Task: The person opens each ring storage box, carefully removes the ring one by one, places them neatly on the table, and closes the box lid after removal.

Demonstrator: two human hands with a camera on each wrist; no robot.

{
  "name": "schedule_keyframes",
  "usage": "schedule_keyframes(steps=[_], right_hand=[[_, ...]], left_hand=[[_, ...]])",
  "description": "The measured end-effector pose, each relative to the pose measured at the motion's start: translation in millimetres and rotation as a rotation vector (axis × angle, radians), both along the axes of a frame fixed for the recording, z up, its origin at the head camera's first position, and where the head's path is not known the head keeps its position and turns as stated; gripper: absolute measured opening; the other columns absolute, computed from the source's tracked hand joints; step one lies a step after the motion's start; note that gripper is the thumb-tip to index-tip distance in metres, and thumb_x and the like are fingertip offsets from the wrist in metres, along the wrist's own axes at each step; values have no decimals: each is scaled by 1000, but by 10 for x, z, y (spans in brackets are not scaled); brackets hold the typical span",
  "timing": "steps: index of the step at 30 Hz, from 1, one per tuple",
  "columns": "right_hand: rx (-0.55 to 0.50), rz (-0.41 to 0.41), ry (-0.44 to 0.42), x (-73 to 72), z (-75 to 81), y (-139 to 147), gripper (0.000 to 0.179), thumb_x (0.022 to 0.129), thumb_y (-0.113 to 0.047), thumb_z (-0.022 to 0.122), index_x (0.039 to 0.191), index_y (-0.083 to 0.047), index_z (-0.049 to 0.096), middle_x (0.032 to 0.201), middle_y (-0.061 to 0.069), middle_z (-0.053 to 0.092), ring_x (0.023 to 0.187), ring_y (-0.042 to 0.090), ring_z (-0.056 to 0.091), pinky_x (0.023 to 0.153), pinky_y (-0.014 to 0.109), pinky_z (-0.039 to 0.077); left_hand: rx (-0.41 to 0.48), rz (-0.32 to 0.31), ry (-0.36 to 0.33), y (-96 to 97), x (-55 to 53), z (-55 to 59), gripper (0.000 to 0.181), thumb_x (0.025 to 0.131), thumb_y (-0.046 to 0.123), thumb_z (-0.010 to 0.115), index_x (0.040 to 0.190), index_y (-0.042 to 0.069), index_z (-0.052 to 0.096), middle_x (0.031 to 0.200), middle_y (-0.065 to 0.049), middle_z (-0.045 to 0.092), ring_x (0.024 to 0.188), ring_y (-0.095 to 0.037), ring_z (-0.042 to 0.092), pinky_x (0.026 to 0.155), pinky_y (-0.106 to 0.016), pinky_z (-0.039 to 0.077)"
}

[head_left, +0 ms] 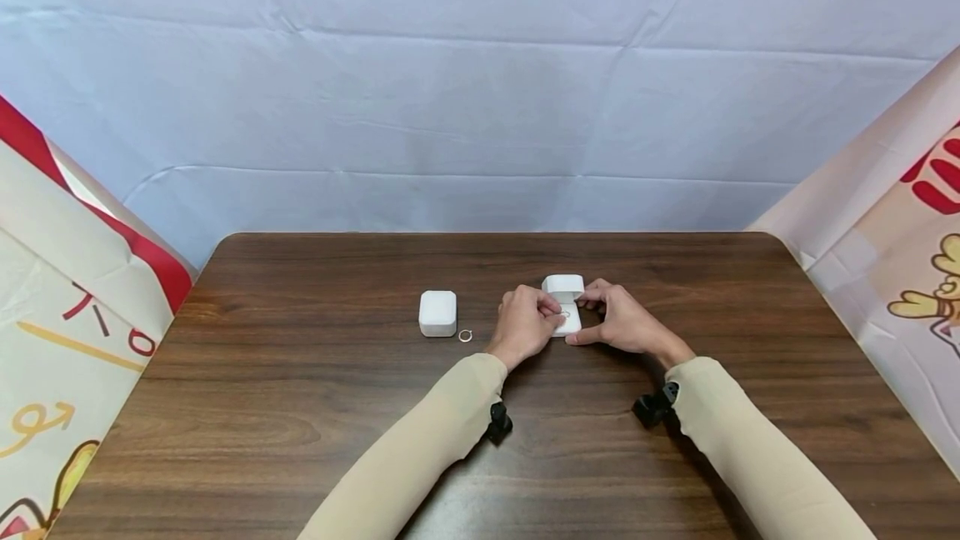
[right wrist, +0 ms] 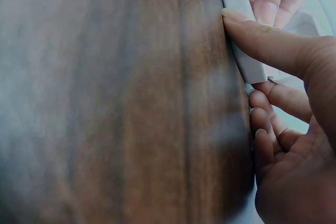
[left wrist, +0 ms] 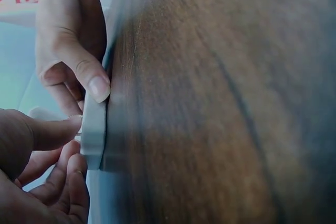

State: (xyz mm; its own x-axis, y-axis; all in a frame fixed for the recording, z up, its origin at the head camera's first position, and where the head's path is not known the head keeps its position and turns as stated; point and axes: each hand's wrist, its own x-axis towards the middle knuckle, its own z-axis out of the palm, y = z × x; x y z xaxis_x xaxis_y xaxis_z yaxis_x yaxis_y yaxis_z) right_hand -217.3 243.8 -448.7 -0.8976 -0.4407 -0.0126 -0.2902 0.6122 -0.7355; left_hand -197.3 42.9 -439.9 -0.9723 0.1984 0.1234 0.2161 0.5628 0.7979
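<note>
A white ring box (head_left: 563, 284) stands on the table with its lid raised. A thin ring (head_left: 566, 315) shows at its white insert, where the thumb and fingertips of my left hand (head_left: 521, 325) pinch it from the left. My right hand (head_left: 626, 322) grips the box from the right, thumb along the front of the base and fingers behind. In the left wrist view the thumb of the right hand (left wrist: 73, 40) presses the front of the box base (left wrist: 94, 129). The left fingers partly hide the ring there.
Left of the hands, a second white box (head_left: 438, 312) sits with its lid down. Beside its front right corner lies another ring (head_left: 466, 336) on the brown wooden table (head_left: 300, 415). Pale cloth (head_left: 480, 107) hangs behind the table's far edge.
</note>
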Motion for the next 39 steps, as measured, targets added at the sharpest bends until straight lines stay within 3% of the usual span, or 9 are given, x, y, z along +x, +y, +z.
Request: schedule_keyframes(steps=[18,39], right_hand=[[-5,2,-6,-4,-11,3,47,74,-20,93,114,-5,72,99,10,54,91,24,47,77,34,40],[0,3,-4,-5,-15,8,50,74,-21,93,116,-5,72,100,10,54,90,24,47,76,33,40]], left_hand=[[-35,28,-7,52,-3,-38,8,87,12,81,80,13,78,68,9,64,67,-3,56,66,-21,45],[7,17,9,19,7,-40,8,88,12,81,80,12,79,74,6,71,67,-3,59,63,-21,44]])
